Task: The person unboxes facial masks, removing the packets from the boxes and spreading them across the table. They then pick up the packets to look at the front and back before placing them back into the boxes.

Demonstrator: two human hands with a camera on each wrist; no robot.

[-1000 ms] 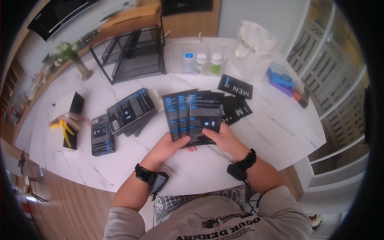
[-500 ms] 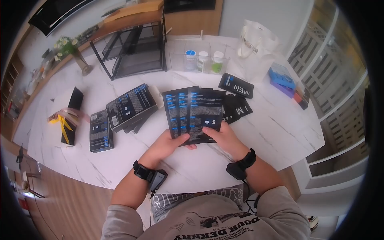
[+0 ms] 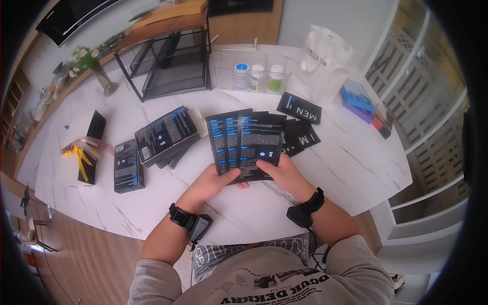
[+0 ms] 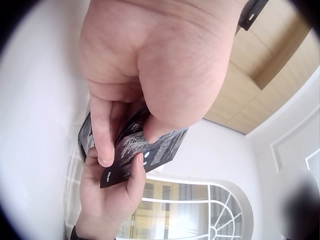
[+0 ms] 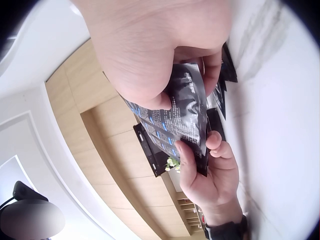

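Both hands hold several flat black sachets (image 3: 260,133), fanned out, with white and blue print facing up. My left hand (image 3: 216,179) grips their lower left corner, thumb on top and fingers underneath. At the lower right, my right hand (image 3: 285,175) pinches the front sachet with its thumb on the printed face. The right wrist view shows the overlapping sachets (image 5: 187,107) between both thumbs and fingers, above the white table. Just beyond the right hand lie more black sachets (image 3: 305,136), partly covered by the held fan, and one marked MEN (image 3: 300,110).
Black printed boxes (image 3: 168,133) are piled left of the hands, beside another box (image 3: 128,170). Farther left sits a ribbon-tied box (image 3: 91,152). Behind stand a mesh rack (image 3: 173,71), a clear organizer (image 3: 223,81) with bottles, a white bag (image 3: 325,66) and a blue box (image 3: 357,94).
The head view has shifted slightly since one second ago. Both hands keep the same hold on the fanned sachets, and the things on the table lie as before.
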